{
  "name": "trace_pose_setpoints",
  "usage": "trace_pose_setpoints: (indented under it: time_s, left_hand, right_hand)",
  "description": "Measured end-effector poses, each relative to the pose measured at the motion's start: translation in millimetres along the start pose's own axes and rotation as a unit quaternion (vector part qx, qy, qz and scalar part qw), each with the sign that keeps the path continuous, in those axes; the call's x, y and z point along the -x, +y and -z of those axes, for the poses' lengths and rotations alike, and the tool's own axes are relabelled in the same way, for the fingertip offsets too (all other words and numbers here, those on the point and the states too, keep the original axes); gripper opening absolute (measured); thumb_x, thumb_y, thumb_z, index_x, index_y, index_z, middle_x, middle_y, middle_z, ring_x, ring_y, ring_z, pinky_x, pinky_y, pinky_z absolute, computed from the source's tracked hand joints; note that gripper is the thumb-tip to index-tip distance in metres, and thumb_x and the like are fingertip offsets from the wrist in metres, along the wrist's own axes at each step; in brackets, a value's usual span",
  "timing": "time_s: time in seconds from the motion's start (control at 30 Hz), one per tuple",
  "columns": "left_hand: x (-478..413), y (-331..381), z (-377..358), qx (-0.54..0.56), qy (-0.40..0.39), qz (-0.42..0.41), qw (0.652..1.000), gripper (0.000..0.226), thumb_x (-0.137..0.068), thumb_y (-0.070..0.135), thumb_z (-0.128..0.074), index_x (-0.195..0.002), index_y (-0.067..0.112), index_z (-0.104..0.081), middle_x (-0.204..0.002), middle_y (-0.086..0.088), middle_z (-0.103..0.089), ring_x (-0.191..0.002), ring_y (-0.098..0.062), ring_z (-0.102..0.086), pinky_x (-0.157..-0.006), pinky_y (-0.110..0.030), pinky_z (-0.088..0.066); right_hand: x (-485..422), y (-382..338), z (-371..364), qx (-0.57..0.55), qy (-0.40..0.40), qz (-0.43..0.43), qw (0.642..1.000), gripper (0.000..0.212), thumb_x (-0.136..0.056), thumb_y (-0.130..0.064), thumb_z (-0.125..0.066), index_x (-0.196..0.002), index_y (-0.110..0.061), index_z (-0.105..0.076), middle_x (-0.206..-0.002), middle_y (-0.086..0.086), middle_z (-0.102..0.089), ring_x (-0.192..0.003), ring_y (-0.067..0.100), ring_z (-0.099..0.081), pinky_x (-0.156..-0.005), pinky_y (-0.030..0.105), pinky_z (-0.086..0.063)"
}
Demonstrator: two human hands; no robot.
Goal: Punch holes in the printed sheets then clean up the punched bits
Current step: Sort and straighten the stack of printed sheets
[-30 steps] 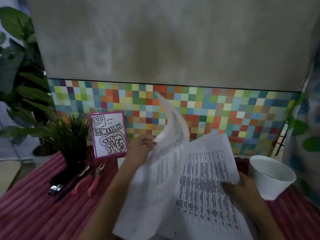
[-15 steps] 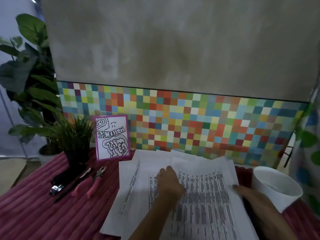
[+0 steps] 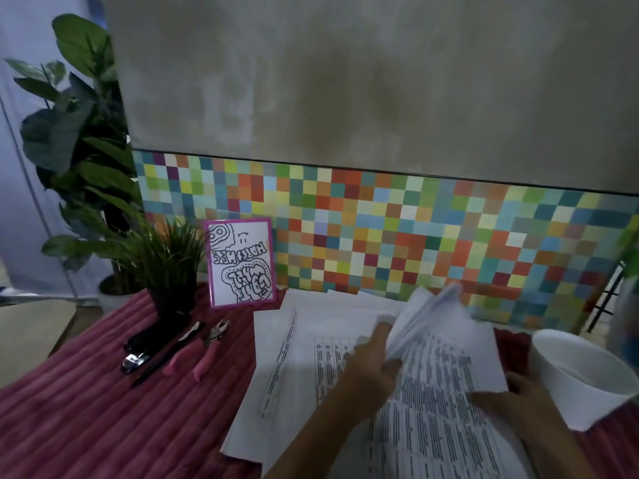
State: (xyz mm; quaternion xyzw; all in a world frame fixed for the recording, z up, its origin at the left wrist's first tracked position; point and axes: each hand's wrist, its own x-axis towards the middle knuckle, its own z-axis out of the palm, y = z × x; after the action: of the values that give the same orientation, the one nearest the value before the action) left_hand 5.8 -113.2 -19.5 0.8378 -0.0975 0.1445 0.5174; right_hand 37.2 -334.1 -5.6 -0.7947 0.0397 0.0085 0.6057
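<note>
Printed sheets [image 3: 345,344] covered in rows of small black text lie in a loose, fanned-out pile on a dark pink ribbed cloth [image 3: 86,409], to the right of centre. The left hand [image 3: 375,361] reaches in from the bottom edge and grasps several of the upper sheets between thumb and fingers, holding them raised and curled above the rest of the pile. These raised pages are blurred. The right hand [image 3: 511,401] lies at the pile's right edge with its fingers stretched out flat on the paper, just under the corner of the raised pages.

A white paper cup [image 3: 584,371] stands just beside the right hand, at the right edge of the cloth. To the left of the pile, well apart from both hands, lie a hole punch [image 3: 211,347] with pink handles, a black pen [image 3: 162,363] and a black stapler [image 3: 145,344], close together. Behind them stands a small potted plant [image 3: 169,264], and next to it a pink-framed card [image 3: 240,262] with a black-and-white doodle. It leans against a wall of small multicoloured tiles [image 3: 397,229]. A taller leafy plant [image 3: 76,126] stands at far left.
</note>
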Motion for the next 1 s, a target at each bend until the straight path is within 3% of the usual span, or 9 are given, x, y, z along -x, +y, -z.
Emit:
trace_pose_setpoints:
  time_s: [0.17,0.33,0.4,0.47,0.53,0.6,0.77,0.87,1.0]
  left_hand:
    - [5.3,15.5,18.6,0.218,0.081,-0.017,0.972,0.037,-0.094,0.014,-0.061,-0.126,0.027,-0.049,-0.119,0.000,-0.064,-0.104,-0.007,-0.065,-0.086,-0.027,-0.057]
    - [4.2,8.2,22.5,0.249,0.108,0.025,0.962,0.029,-0.096,0.018,-0.058,-0.126,0.020,-0.055,-0.115,0.004,-0.069,-0.107,-0.014,-0.066,-0.089,-0.032,-0.056]
    - [5.1,-1.1,25.1,0.147,0.161,0.050,0.975,0.015,-0.098,0.029,-0.054,-0.113,0.024,-0.056,-0.103,0.005,-0.068,-0.094,-0.013,-0.066,-0.081,-0.031,-0.055]
    - [5.3,-20.2,35.0,-0.063,0.229,0.101,0.966,0.032,-0.096,0.039,-0.054,-0.123,0.021,-0.050,-0.111,0.000,-0.061,-0.099,-0.015,-0.059,-0.083,-0.029,-0.049]
    - [8.2,-38.3,48.8,-0.280,0.233,0.185,0.913,0.067,-0.086,0.049,-0.065,-0.134,0.008,-0.044,-0.119,-0.010,-0.057,-0.106,-0.024,-0.056,-0.087,-0.033,-0.048]
    - [11.0,-41.2,59.0,-0.378,0.213,0.239,0.869,0.087,-0.067,0.058,-0.079,-0.127,0.003,-0.047,-0.114,-0.014,-0.058,-0.103,-0.028,-0.058,-0.081,-0.036,-0.052]
    - [-0.8,-33.2,66.8,-0.225,0.120,0.331,0.909,0.071,-0.078,0.033,-0.079,-0.130,0.005,-0.039,-0.127,-0.013,-0.057,-0.118,-0.029,-0.057,-0.092,-0.032,-0.047]
    - [-2.8,-34.6,73.1,-0.197,0.112,0.252,0.941,0.047,-0.084,0.021,-0.073,-0.123,0.007,-0.052,-0.122,-0.009,-0.062,-0.110,-0.024,-0.060,-0.086,-0.027,-0.045]
    - [4.3,-42.8,77.9,0.001,0.138,0.103,0.985,0.037,-0.095,0.019,-0.059,-0.132,0.015,-0.055,-0.122,0.006,-0.063,-0.113,-0.013,-0.060,-0.094,-0.023,-0.044]
  right_hand:
    - [8.0,-11.5,-7.5,-0.100,0.076,0.096,0.987,0.039,-0.075,-0.017,-0.080,-0.111,-0.016,-0.067,-0.104,0.005,-0.073,-0.095,0.026,-0.068,-0.090,0.041,-0.050]
    - [18.0,-28.0,-6.8,-0.161,-0.018,0.089,0.983,0.043,-0.084,0.020,-0.056,-0.112,-0.012,-0.051,-0.094,-0.004,-0.060,-0.063,-0.007,-0.065,-0.060,0.012,-0.051]
    - [20.3,-23.8,-6.7,-0.156,-0.037,0.092,0.983,0.040,-0.081,0.024,-0.054,-0.110,-0.004,-0.051,-0.090,-0.001,-0.060,-0.056,-0.008,-0.064,-0.054,0.009,-0.049]
    - [19.7,-16.4,-3.7,-0.154,-0.043,0.082,0.984,0.042,-0.069,0.012,-0.073,-0.106,-0.001,-0.057,-0.089,0.009,-0.065,-0.072,0.007,-0.071,-0.056,0.012,-0.051]
    - [18.2,-11.3,-0.7,-0.132,-0.043,0.072,0.988,0.052,-0.061,-0.002,-0.084,-0.107,0.001,-0.061,-0.100,0.026,-0.067,-0.082,0.035,-0.067,-0.057,0.019,-0.055]
    - [19.0,-11.8,-1.0,-0.124,-0.029,0.067,0.990,0.038,-0.076,0.019,-0.065,-0.112,0.011,-0.057,-0.107,0.034,-0.062,-0.072,0.034,-0.057,-0.049,0.013,-0.051]
    - [13.5,-5.6,2.2,-0.099,-0.022,0.055,0.993,0.033,-0.080,0.023,-0.057,-0.109,0.006,-0.057,-0.096,0.021,-0.065,-0.071,0.021,-0.058,-0.059,0.027,-0.046]
    - [9.4,-4.0,-0.8,-0.127,-0.010,0.018,0.992,0.031,-0.080,0.021,-0.058,-0.104,0.001,-0.060,-0.085,0.008,-0.067,-0.072,0.021,-0.064,-0.076,0.036,-0.052]
    - [4.6,-1.9,-5.6,-0.147,-0.021,0.010,0.989,0.035,-0.075,0.014,-0.068,-0.102,-0.007,-0.066,-0.086,0.001,-0.073,-0.086,0.024,-0.066,-0.093,0.038,-0.044]
